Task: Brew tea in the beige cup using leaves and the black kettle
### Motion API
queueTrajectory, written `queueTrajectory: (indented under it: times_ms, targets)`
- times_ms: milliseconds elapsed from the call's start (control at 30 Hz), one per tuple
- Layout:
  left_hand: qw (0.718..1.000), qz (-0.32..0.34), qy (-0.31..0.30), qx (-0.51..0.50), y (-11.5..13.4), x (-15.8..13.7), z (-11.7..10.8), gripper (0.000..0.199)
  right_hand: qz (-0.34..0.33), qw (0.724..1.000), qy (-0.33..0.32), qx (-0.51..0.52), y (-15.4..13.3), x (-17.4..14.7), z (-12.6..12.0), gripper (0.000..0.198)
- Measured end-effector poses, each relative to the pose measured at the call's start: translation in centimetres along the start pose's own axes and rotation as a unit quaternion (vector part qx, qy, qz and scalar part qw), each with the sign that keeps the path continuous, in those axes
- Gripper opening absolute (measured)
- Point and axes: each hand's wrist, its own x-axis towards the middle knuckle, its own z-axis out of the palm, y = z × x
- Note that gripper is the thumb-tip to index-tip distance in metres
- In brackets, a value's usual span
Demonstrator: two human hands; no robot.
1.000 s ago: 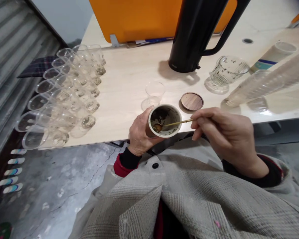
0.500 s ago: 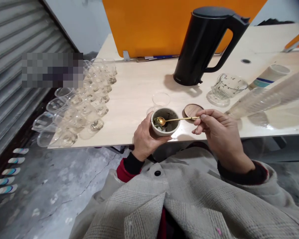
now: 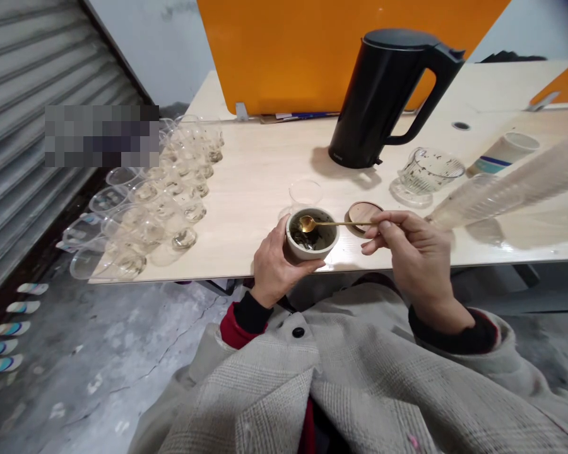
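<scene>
My left hand [image 3: 275, 265] is wrapped round a small pale ceramic jar [image 3: 313, 253] at the table's front edge. Dark tea leaves [image 3: 308, 238] lie inside it. Between the fingertips of my right hand [image 3: 414, 255] is the handle of a thin gold spoon [image 3: 334, 224]. Its bowl hangs over the jar's mouth, near the left inner side; whether any leaves are in it I cannot tell. Just behind the jar stands a clear plastic cup [image 3: 305, 191]. A round wooden lid [image 3: 363, 214] lies flat beyond my right fingertips.
Many clear plastic cups [image 3: 142, 221] with dark bits in their bottoms crowd the table's left end. A black kettle [image 3: 383, 94] stands at the back. To the right are a ribbed glass bowl [image 3: 428, 173], a paper cup [image 3: 506, 154] and a lying stack of plastic cups [image 3: 520, 183].
The spoon's bowl has lifted from the leaves to the height of the jar's rim. My left hand keeps its hold on the jar. The view has tilted slightly.
</scene>
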Motion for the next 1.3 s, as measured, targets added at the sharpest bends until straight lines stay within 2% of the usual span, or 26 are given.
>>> queueTrajectory:
  times_ms: [300, 500, 633, 700, 800, 867, 967, 1033, 1100, 1300]
  targets:
    - [1.0, -0.005, -0.006, -0.02, 0.4, 0.2, -0.1, 0.103, 0.09, 0.992, -0.017, 0.086, 1.0, 0.7, 0.2, 0.012]
    - [1.0, 0.002, -0.001, -0.008, 0.1, 0.2, 0.0, 0.106, 0.091, 0.989, -0.007, 0.116, 1.8, 1.8, -0.1, 0.007]
    - [1.0, -0.001, -0.004, 0.007, 0.1, 0.1, 0.0, 0.106, 0.025, 0.994, 0.029, 0.106, 0.7, 2.6, 0.0, 0.005]
    - [1.0, -0.002, -0.007, 0.014, 0.1, 0.1, 0.0, 0.105, -0.052, 0.993, 0.065, 0.085, -0.2, 2.7, 0.3, 0.006]
    - [1.0, 0.0, -0.005, 0.022, 0.0, 0.1, 0.0, 0.107, -0.186, 0.975, 0.12, 0.028, -0.9, 2.7, 1.2, 0.008]
    - [1.0, 0.001, -0.002, 0.025, 0.0, 0.1, 0.0, 0.107, -0.254, 0.961, 0.1, -0.042, -0.5, 2.9, 1.7, 0.01]
    - [1.0, 0.003, -0.003, 0.026, 0.0, 0.1, 0.1, 0.107, -0.314, 0.934, 0.028, -0.168, 0.6, 3.5, 2.3, 0.015]
    - [1.0, 0.006, -0.003, 0.026, 0.0, 0.1, 0.1, 0.107, -0.321, 0.924, 0.016, -0.21, 1.2, 3.8, 2.4, 0.019]
    - [1.0, 0.008, -0.002, 0.026, 0.0, 0.1, 0.1, 0.108, -0.309, 0.928, 0.029, -0.207, 1.4, 4.1, 2.4, 0.019]
    - [1.0, -0.004, -0.01, 0.016, 0.0, 0.1, 0.1, 0.105, -0.204, 0.972, 0.057, -0.1, 1.7, 4.3, 1.8, 0.017]
